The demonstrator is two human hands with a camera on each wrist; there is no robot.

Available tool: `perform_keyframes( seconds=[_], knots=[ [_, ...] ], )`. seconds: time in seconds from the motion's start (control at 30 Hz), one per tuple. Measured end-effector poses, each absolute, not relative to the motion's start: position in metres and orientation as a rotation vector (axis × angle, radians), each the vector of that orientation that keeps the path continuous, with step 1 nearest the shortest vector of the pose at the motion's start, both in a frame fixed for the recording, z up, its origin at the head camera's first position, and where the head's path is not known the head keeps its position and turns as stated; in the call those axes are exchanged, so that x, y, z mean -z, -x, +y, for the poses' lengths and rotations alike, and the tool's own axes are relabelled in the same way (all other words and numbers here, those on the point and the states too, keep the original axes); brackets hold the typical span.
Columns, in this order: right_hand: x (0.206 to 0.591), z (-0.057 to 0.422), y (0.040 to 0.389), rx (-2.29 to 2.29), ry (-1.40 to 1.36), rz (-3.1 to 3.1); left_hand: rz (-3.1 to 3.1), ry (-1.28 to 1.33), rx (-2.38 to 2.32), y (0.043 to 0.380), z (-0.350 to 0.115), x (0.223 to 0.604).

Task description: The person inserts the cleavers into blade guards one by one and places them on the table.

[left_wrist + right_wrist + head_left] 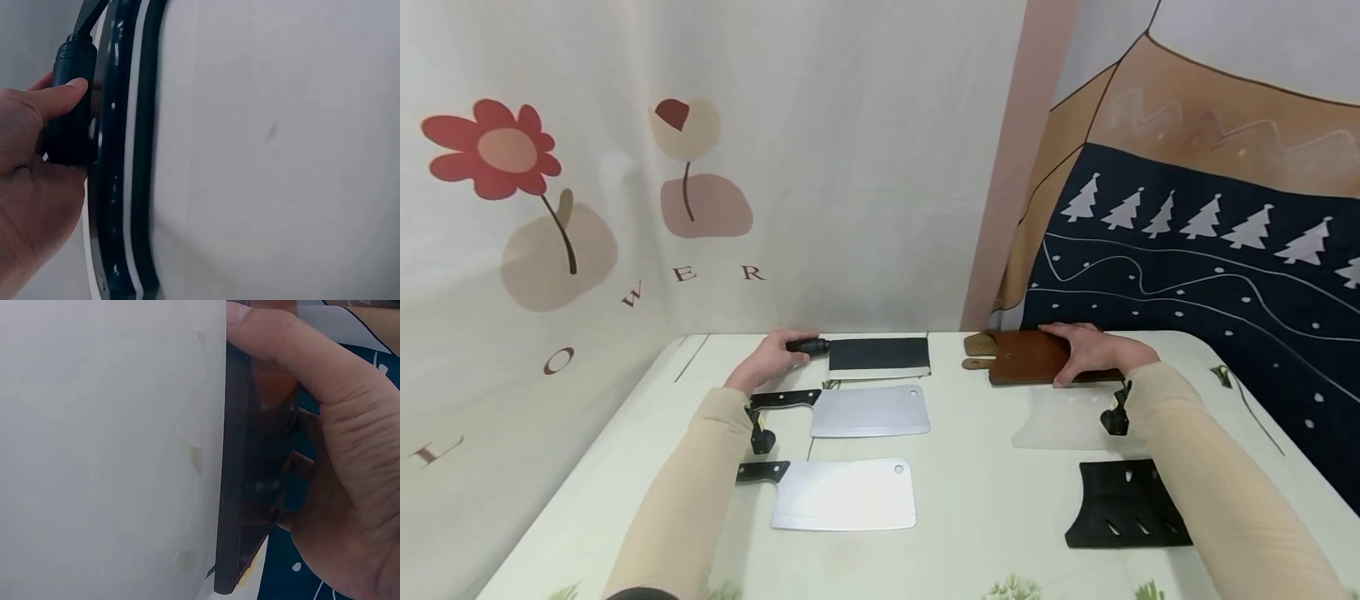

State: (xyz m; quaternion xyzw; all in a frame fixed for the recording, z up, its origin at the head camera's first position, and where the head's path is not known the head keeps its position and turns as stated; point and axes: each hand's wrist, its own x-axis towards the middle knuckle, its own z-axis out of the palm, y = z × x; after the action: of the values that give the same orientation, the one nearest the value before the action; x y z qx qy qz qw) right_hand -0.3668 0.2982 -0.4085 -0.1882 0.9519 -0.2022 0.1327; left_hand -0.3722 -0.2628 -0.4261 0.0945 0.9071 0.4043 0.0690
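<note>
In the head view, my left hand (772, 354) grips the black handle (807, 347) of a dark-bladed cleaver (878, 354) at the table's back edge. The left wrist view shows the thumb over that round handle (72, 119), fingers mostly hidden behind it. My right hand (1090, 350) spans a brown leather knife sheath (1026, 357) with two strap tabs at its left end. Its thumb lies at the near edge and its fingers at the far edge, as the right wrist view shows beside the sheath's dark side (234, 469).
Two silver cleavers, an upper one (872, 411) and a lower one (846, 496), lie nearer with black handles leftward. A translucent sheath (1052, 419) and a black slotted sheath (1123, 504) lie under the right forearm. A curtain (865, 167) hangs behind the table.
</note>
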Motion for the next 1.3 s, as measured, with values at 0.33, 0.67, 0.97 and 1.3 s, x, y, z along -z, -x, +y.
perform_keyframes(
  seconds=[0.33, 0.67, 0.97, 1.3],
  knots=[
    [0.407, 0.297, 0.365, 0.580, 0.567, 2.775, 2.648, -0.326, -1.319, 0.369, -0.270, 0.423],
    [0.405, 0.297, 0.369, 0.618, 0.570, 2.758, 2.606, -0.330, -1.387, 0.364, -0.269, 0.418],
    [0.404, 0.297, 0.369, 0.614, 0.619, 2.738, 2.606, -0.341, -1.400, 0.363, -0.268, 0.414],
    [0.403, 0.295, 0.368, 0.585, 0.585, 2.748, 2.616, -0.371, -1.415, 0.360, -0.271, 0.418]
  ],
)
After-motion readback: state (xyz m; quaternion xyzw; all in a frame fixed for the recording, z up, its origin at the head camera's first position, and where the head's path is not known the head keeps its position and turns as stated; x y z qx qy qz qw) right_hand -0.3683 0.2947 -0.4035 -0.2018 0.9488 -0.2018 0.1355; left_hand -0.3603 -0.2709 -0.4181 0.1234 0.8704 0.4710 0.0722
